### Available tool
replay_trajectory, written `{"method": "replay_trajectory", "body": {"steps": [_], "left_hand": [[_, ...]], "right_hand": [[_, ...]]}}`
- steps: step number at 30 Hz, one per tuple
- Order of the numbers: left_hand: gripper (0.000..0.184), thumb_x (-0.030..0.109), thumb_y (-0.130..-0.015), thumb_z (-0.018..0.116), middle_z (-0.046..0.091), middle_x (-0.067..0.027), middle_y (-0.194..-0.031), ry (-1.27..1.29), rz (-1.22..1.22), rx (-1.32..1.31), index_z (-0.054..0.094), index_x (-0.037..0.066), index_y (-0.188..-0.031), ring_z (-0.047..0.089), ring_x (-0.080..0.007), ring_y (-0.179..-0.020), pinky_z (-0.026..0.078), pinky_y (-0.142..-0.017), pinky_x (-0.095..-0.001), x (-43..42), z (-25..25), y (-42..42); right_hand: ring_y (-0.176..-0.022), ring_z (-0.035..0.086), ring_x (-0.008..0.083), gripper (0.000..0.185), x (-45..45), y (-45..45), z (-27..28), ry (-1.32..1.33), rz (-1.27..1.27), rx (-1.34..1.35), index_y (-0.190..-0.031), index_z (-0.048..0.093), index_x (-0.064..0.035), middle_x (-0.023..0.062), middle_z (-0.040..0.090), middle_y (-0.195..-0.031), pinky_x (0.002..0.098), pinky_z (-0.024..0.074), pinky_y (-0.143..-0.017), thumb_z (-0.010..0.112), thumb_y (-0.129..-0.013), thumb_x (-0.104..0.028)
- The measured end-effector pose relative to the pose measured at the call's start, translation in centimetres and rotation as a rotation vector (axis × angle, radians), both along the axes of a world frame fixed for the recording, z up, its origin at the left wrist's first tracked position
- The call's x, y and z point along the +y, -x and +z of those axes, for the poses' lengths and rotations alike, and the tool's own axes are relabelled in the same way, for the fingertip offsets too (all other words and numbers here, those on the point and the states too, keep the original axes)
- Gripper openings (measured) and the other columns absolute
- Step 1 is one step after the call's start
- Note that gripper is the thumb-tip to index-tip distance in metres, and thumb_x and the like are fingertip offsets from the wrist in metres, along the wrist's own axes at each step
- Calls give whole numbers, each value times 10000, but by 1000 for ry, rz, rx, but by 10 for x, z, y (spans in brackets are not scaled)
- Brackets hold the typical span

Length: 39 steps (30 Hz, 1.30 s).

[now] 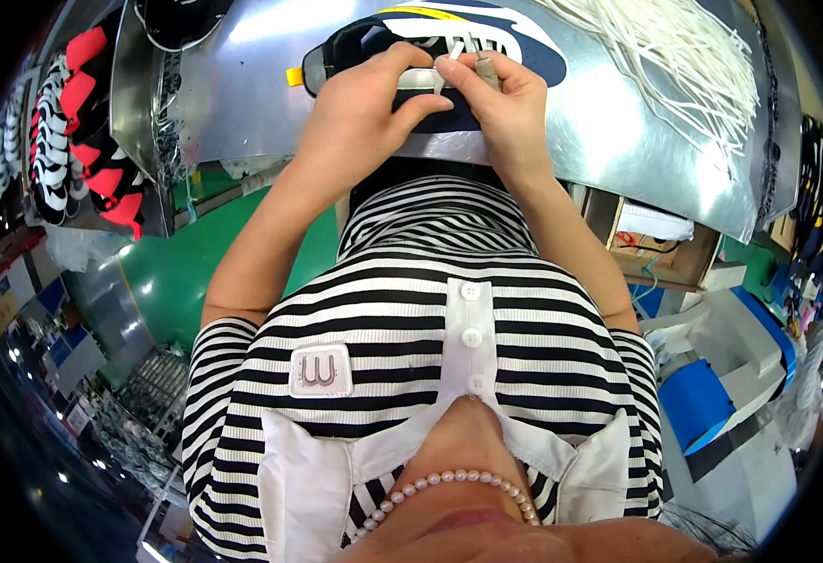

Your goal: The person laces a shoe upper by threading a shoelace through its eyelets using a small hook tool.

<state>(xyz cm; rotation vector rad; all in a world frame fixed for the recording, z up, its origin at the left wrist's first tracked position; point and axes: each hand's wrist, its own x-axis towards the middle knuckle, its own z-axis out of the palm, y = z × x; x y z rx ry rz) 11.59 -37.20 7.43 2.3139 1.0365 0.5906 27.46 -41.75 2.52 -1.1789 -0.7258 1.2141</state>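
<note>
A dark navy and white shoe upper with a yellow stripe lies on the metal table under both hands. My left hand rests over its middle, thumb and forefinger curved towards a white lace. The fingertips of my right hand are pinched on the lace near the eyelets. A small grey tool with a thin metal tip sits among the right hand's fingers. Part of the upper is hidden by the hands.
A pile of white laces lies on the metal table at the right. Red, black and white shoe pieces are stacked at the far left. Below the table's right edge is an open wooden drawer.
</note>
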Motion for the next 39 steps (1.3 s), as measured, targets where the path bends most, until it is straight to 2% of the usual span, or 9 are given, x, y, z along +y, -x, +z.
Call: {"method": "replay_trajectory", "body": {"steps": [5,11,14,24,28,30,33,37,39], "left_hand": [[260,221,-855,747,691,-99,-781,-103,127,58,626,81,-1038,616,-239,-546,468,-522,-346,-5,-11,-9],[216,176,-860,741,710,-100,-826,-203,99,-13,641,59,-1012,646,-234,-590,481,-538,-321,0,-16,-10],[206,171,-861,738,714,-103,-851,-142,110,22,648,54,-1004,665,-245,-638,496,-565,-321,-1,-9,-12],[255,159,-860,733,701,-116,-847,-115,45,34,652,48,-1074,668,-263,-679,503,-599,-331,3,-11,-8],[325,111,-856,720,651,-135,-766,-103,-111,-18,644,42,-1165,616,-264,-612,479,-581,-346,4,-12,-1],[345,96,-855,715,635,-138,-746,-115,-167,-55,640,40,-1187,599,-263,-595,472,-576,-348,6,-14,1],[335,69,-855,705,654,-132,-796,-34,-181,36,640,36,-1181,605,-261,-617,468,-583,-317,9,-6,5],[304,66,-870,680,680,-131,-852,40,-136,-34,642,36,-1170,621,-251,-642,477,-599,-300,4,-2,0],[244,163,-878,665,670,-122,-781,87,-83,10,643,131,-1119,648,-310,-677,491,-594,-396,1,0,-3]], "right_hand": [[-631,469,12,205,-3,-1,2,3,-20,0,-963,679,8,-45,628,-735,188,355,-547,752,-864,-155],[-606,595,140,181,-35,-20,16,105,168,-449,-983,535,-4,81,645,-703,276,465,-593,592,-978,-176],[-595,601,148,184,-35,-21,15,89,162,-472,-977,541,-4,88,654,-700,274,462,-578,607,-970,-176],[-593,589,107,169,-23,-26,16,143,196,-488,-939,558,-14,73,655,-684,252,447,-560,628,-957,-167],[-599,496,51,140,-16,-16,19,312,214,-64,-969,561,-50,-5,597,-701,188,376,-547,582,-995,-187],[-596,503,53,137,-10,-9,15,253,202,-115,-966,554,-46,-5,598,-692,196,388,-548,573,-996,-179],[-664,665,277,188,-4,-3,16,161,169,-519,-956,547,-13,127,656,-686,380,508,-627,574,-965,-199],[-710,664,358,189,-22,-41,44,193,363,-828,-994,612,-66,154,676,-758,436,514,-654,605,-954,-251],[-659,657,265,178,-25,-69,52,184,294,-787,-1015,641,-56,122,669,-739,361,508,-621,606,-956,-221]]}}
